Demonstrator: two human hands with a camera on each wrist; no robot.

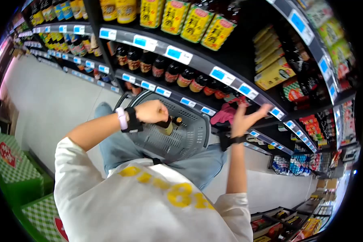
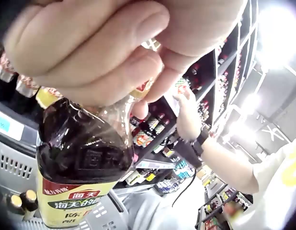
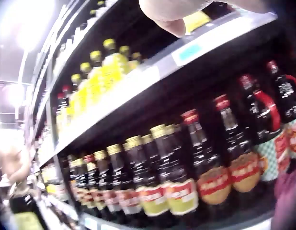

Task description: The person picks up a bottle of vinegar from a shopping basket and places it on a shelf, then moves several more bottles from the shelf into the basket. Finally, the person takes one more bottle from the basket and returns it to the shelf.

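Note:
My left hand (image 1: 151, 111) grips a dark vinegar bottle (image 2: 83, 148) by its neck, fingers curled round it. The bottle has a cream label with a red band and hangs upright over a grey plastic basket (image 1: 201, 139). Capped bottles (image 2: 28, 200) stand inside the basket, partly hidden. To the right, my right hand (image 1: 246, 119) is raised before the shelf edge with fingers spread and nothing in it. In the right wrist view, only part of that hand (image 3: 179, 12) shows, at the top. A pink cloth-like thing (image 1: 224, 115) is beside it at the lower shelf.
A lower shelf holds a row of dark sauce bottles (image 1: 171, 72) behind price tags (image 1: 178, 54). Yellow-labelled bottles (image 1: 195, 24) stand above, with yellow boxes (image 1: 274, 74) to the right. Green checked boxes (image 1: 16, 157) stand at the left on the pale floor (image 1: 48, 86).

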